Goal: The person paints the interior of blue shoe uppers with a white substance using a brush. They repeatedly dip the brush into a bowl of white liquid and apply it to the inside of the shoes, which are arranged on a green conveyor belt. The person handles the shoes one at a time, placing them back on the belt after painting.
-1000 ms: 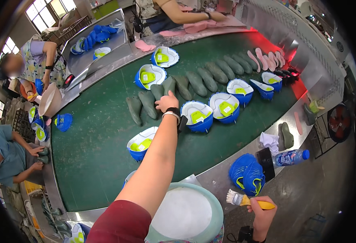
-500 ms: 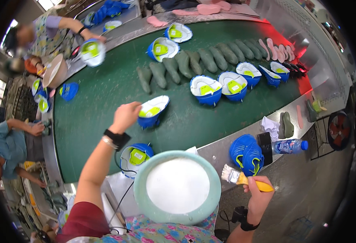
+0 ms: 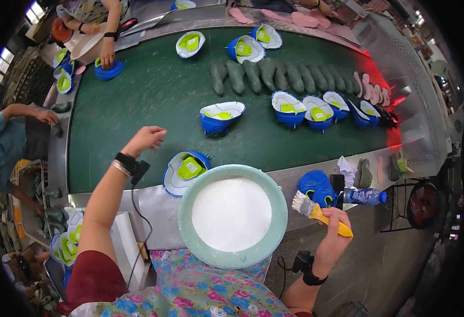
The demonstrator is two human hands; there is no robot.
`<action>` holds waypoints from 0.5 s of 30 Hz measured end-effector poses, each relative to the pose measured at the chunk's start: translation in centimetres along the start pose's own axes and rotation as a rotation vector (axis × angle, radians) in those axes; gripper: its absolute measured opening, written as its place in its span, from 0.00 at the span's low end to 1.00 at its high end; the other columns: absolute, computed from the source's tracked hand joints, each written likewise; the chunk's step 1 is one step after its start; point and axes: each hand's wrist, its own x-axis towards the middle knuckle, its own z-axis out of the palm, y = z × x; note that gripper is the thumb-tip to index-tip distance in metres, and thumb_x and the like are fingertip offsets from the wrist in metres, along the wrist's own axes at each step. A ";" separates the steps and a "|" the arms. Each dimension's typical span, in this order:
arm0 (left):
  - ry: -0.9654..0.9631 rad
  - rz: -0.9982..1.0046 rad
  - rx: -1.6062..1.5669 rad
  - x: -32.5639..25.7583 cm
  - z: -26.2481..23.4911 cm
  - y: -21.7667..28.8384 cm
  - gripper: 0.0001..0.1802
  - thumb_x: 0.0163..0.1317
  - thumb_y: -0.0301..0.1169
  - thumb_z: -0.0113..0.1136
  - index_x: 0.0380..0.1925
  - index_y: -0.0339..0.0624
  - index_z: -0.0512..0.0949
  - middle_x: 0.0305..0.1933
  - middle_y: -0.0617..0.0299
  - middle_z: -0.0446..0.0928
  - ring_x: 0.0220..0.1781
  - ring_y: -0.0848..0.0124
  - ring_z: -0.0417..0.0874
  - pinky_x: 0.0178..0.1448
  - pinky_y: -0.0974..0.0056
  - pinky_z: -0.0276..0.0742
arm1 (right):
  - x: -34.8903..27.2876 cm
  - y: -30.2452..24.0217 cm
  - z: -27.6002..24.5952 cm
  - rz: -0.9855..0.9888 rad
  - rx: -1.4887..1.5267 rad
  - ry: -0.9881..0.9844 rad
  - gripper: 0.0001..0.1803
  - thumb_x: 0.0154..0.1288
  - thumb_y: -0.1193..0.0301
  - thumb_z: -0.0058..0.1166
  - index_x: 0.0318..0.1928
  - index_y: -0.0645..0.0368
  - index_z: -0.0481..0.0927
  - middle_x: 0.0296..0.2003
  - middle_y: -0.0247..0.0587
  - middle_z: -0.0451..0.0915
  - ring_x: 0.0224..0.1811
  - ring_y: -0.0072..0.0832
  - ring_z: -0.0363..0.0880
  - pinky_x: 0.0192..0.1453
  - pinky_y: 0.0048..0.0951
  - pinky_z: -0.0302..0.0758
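My left hand (image 3: 145, 139) is held over the green work surface, fingers loosely bent and apart, with nothing in it. To its right stands a blue shoe upper (image 3: 214, 126) with a white and lime lining, not touched by the hand. Another blue upper (image 3: 174, 184) lies nearer me, beside a pale green basin (image 3: 187, 236) of white liquid. My right hand (image 3: 333, 232) grips the yellow handle of a paintbrush (image 3: 316, 212), its bristles pointing up and left, to the right of the basin.
Several dark green shoe lasts (image 3: 267, 74) line the green surface (image 3: 137, 100), with more blue uppers (image 3: 316, 115) in front. On the metal edge at right are a blue shoe (image 3: 316, 186) and a water bottle (image 3: 365, 196). A co-worker's hand (image 3: 107, 54) touches an upper at far left.
My left hand has let go of the blue upper and moved left. The upper now stands on the green surface. Across the table, a co-worker has set one upper down and touches another.
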 end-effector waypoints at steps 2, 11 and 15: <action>-0.093 -0.024 -0.206 3.2 2.5 1.5 0.31 0.68 0.49 0.56 0.64 0.40 0.69 0.52 0.47 0.78 0.47 0.64 0.82 0.45 0.62 0.83 | 0.1 -0.2 0.3 -0.031 -0.004 -0.025 0.07 0.69 0.77 0.51 0.34 0.68 0.79 0.36 0.43 0.80 0.35 0.26 0.78 0.36 0.24 0.76; -0.374 -0.181 -0.683 14.7 12.1 8.4 0.24 0.67 0.28 0.55 0.62 0.40 0.63 0.62 0.47 0.66 0.61 0.45 0.73 0.53 0.41 0.83 | 0.1 0.1 0.2 0.049 0.005 0.030 0.06 0.68 0.79 0.52 0.33 0.69 0.79 0.35 0.44 0.81 0.33 0.24 0.79 0.35 0.23 0.76; -0.336 -0.144 -0.767 15.8 17.4 10.9 0.24 0.69 0.29 0.53 0.62 0.32 0.63 0.63 0.46 0.66 0.57 0.46 0.76 0.54 0.47 0.84 | 0.5 0.9 0.3 0.079 -0.001 0.024 0.06 0.68 0.79 0.52 0.33 0.69 0.80 0.35 0.44 0.81 0.32 0.24 0.79 0.35 0.23 0.76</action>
